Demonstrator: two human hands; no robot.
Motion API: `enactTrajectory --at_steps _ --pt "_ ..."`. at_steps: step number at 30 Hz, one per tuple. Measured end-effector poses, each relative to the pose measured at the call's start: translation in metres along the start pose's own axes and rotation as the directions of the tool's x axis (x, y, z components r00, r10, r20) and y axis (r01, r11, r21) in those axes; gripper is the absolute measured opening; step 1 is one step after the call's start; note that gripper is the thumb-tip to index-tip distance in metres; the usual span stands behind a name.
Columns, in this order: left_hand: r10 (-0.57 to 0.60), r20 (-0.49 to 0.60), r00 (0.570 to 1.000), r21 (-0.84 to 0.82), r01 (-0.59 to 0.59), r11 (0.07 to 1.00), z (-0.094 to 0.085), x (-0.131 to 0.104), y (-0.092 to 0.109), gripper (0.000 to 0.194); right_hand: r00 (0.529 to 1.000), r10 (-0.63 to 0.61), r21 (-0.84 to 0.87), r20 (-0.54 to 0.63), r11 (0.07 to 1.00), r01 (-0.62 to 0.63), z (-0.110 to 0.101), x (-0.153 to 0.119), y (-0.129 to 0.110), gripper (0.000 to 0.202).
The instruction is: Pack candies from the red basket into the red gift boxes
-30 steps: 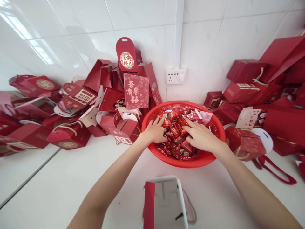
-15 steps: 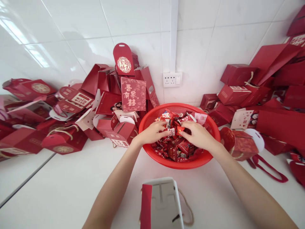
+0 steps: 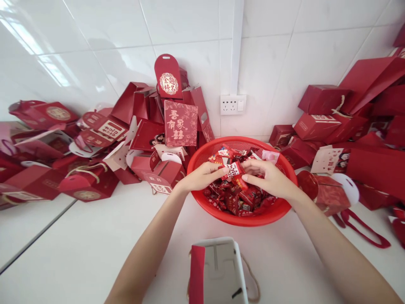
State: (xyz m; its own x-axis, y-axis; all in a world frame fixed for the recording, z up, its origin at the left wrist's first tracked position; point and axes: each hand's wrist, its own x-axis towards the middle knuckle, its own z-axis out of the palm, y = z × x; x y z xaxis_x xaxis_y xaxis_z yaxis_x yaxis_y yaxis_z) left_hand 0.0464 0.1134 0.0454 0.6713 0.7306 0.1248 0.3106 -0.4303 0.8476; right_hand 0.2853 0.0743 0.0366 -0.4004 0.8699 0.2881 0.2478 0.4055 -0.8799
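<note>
A red plastic basket [image 3: 243, 218] full of small red wrapped packets [image 3: 230, 200] stands on the white table. Over its middle, my left hand [image 3: 202, 175] pinches a red packet with a white label [image 3: 233, 170] between thumb and fingers. My right hand [image 3: 264, 177] is closed at the right side of that packet, its thumb by another small red packet [image 3: 239, 182]; what it grips is partly hidden. In front of the basket, at the bottom of the view, sits an open box [image 3: 218, 270] with a pale inside, a red flap and a rope handle.
Red gift boxes [image 3: 158, 171] are heaped along the wall at the left and behind the basket. More red boxes [image 3: 319, 126] are piled at the right, with a red ribbon loop [image 3: 367, 230] near them. A socket [image 3: 233, 104] is on the tiled wall.
The white-labelled packet now shows more fully between my hands, raised from the heap. My hands have shifted slightly, and the whole view has moved a little.
</note>
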Motion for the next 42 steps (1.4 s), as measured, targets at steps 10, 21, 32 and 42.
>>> enactTrajectory --at_steps 10,21,32,42 --pt "0.123 0.074 0.99 -0.219 -0.104 0.97 0.011 -0.002 0.014 0.055 0.996 0.086 0.19 0.003 0.978 -0.085 -0.007 -0.004 -0.009 0.034" --pt "0.169 -0.067 0.983 -0.268 -0.181 0.946 0.021 -0.002 0.011 0.027 0.997 0.056 0.225 -0.051 0.973 -0.043 -0.007 -0.005 -0.012 0.034" --pt "0.145 -0.022 0.989 -0.316 -0.144 0.938 0.019 -0.003 0.012 0.028 0.997 0.073 0.237 0.026 0.968 -0.077 -0.007 -0.006 -0.012 0.034" --pt "0.091 0.047 0.995 -0.258 -0.076 0.963 0.018 -0.004 0.013 0.034 0.998 0.056 0.171 0.035 0.983 -0.062 -0.007 -0.006 -0.013 0.03"
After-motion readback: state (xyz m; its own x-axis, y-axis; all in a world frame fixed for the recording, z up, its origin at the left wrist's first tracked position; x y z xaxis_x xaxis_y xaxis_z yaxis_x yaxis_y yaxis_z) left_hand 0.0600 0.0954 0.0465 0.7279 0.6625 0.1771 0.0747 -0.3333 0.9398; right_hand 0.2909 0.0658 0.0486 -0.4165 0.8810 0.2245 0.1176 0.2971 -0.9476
